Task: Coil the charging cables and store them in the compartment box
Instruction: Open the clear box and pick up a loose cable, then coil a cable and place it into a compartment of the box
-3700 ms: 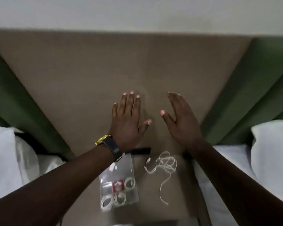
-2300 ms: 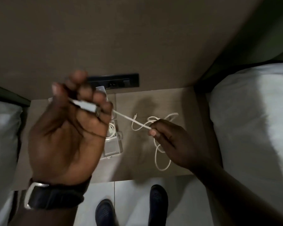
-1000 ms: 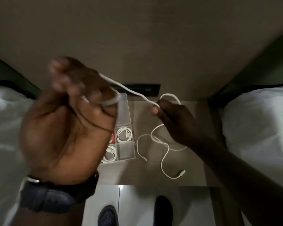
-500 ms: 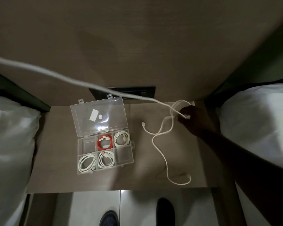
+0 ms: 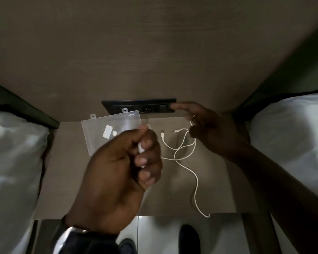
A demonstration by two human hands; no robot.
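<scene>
**A:** Where are the hands?

**B:** The left hand [image 5: 121,173] fills the lower middle of the frame, close to the camera, fingers curled into a loose fist. A white piece shows between thumb and fingers, and it looks like part of a cable pinched there. A dark watch [image 5: 84,241] sits on that wrist at the bottom edge.

**A:** And the other one?

**B:** The right hand [image 5: 207,129] is right of centre, over the far side of the bedside table [image 5: 66,180]. Its fingers are partly spread, one pointing left across the black socket panel [image 5: 139,107]. A loop of the white charging cable [image 5: 195,173] rises to its palm; I cannot tell how firmly it is held.

**A:** Where does the cable lie?

**B:** Loosely on the table, centre right. Two plug ends rest just below the panel, and one strand trails down to the table's near edge.

**A:** The compartment box?

**B:** Only its clear open lid [image 5: 108,131] shows, upper left of the left hand; the trays are hidden behind that hand. White pillows [image 5: 15,162] flank the table, shoes [image 5: 189,239] below.
</scene>
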